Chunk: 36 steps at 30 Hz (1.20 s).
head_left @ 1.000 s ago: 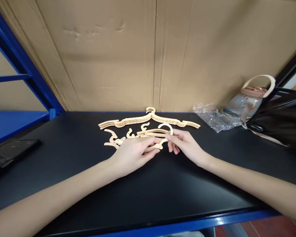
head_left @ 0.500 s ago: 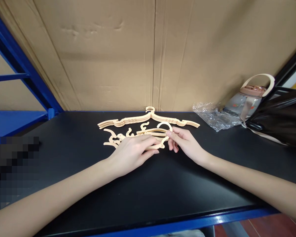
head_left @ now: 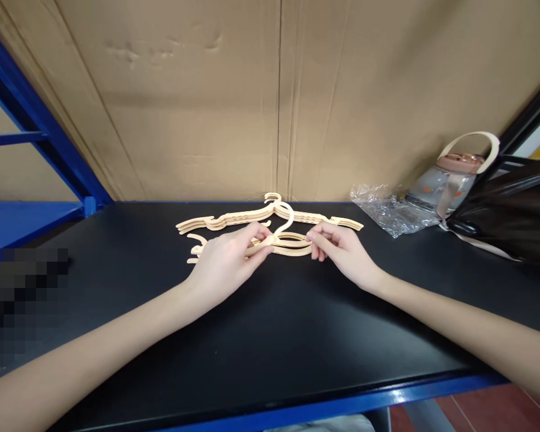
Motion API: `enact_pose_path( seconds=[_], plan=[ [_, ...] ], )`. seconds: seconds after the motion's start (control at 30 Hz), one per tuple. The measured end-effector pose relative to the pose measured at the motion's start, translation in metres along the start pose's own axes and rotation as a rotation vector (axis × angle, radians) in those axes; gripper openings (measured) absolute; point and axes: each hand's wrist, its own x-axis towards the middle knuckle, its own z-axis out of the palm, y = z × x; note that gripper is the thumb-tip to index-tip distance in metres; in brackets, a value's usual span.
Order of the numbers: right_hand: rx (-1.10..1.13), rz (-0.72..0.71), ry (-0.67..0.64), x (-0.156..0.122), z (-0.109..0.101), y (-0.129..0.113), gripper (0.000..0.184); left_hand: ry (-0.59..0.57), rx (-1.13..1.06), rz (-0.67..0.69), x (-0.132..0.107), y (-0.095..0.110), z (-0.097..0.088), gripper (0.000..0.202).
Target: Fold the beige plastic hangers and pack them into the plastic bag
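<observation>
Near the middle of the black table [head_left: 270, 342], between the two hands, is a cream-coloured hanger [head_left: 274, 240], its curved hook [head_left: 291, 219] standing up. The left hand [head_left: 222, 258] comes in from the side with its thumb and fingers narrowed around the piece just beside the foot of the hook, a grip that probably steadies it there. The right hand [head_left: 342, 251] has its fingertips drawn nearly together at the other end of the curved parts; whether they pinch a piece or only touch it, I cannot tell. Low wrists seem to keep the work close to the table. Loose pieces [head_left: 197, 240] show beyond the left hand, partly hidden by it. Behind, a stack of hangers [head_left: 238, 222] lies flat with its shapes lined up, likely so that it stays tidy and apart. Off to the right, crumpled plastic wrap [head_left: 387, 213] lies beside a bottle [head_left: 443, 191], near a dark bag [head_left: 508, 216].
</observation>
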Motion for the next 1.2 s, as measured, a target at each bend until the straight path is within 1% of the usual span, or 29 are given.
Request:
enact_pose_path(
  seconds=[0.1,0.2,0.3,0.4,0.5,0.6,0.67,0.77,0.87,0.97,1.07,1.13,1.2],
  plan=[
    [-0.246,-0.087,0.004,0.004,-0.013,0.003,0.018,0.042,-0.07,-0.072,0.005,-0.01,-0.002,0.019],
    [-0.484,-0.174,-0.054,0.006,-0.021,0.004,0.013,0.077,-0.21,-0.12,0.01,-0.021,-0.002,0.019],
    [-0.627,-0.263,-0.133,0.004,-0.02,0.002,0.011,0.058,-0.336,-0.167,0.012,-0.026,-0.001,0.02],
    [-0.715,-0.282,-0.237,0.002,-0.018,-0.002,0.012,0.055,-0.407,-0.167,0.011,-0.024,-0.001,0.02],
    [-0.736,-0.258,-0.311,0.001,-0.017,-0.005,0.016,0.065,-0.438,-0.134,0.011,-0.021,0.0,0.018],
    [-0.7,-0.217,-0.357,-0.001,-0.017,-0.009,0.014,0.044,-0.505,-0.122,0.012,-0.019,0.002,0.019],
    [-0.666,-0.182,-0.361,-0.003,-0.017,-0.011,0.015,0.023,-0.548,-0.119,0.013,-0.018,0.002,0.022],
    [-0.666,-0.147,-0.325,-0.005,-0.016,-0.012,0.017,-0.013,-0.598,-0.121,0.013,-0.015,-0.001,0.024],
    [-0.707,-0.159,-0.343,-0.006,-0.015,-0.012,0.016,-0.049,-0.626,-0.134,0.013,-0.012,-0.005,0.031],
    [-0.725,-0.151,-0.366,-0.005,-0.015,-0.014,0.015,-0.037,-0.564,-0.14,0.012,-0.01,-0.007,0.038],
    [-0.756,-0.148,-0.347,-0.005,-0.015,-0.017,0.018,-0.019,-0.518,-0.135,0.011,-0.008,-0.007,0.038],
    [-0.789,-0.184,-0.351,-0.006,-0.016,-0.018,0.022,-0.02,-0.525,-0.132,0.01,-0.006,-0.008,0.037],
    [-0.828,-0.242,-0.378,-0.007,-0.018,-0.019,0.019,-0.016,-0.529,-0.124,0.009,-0.004,-0.008,0.034]
  ],
)
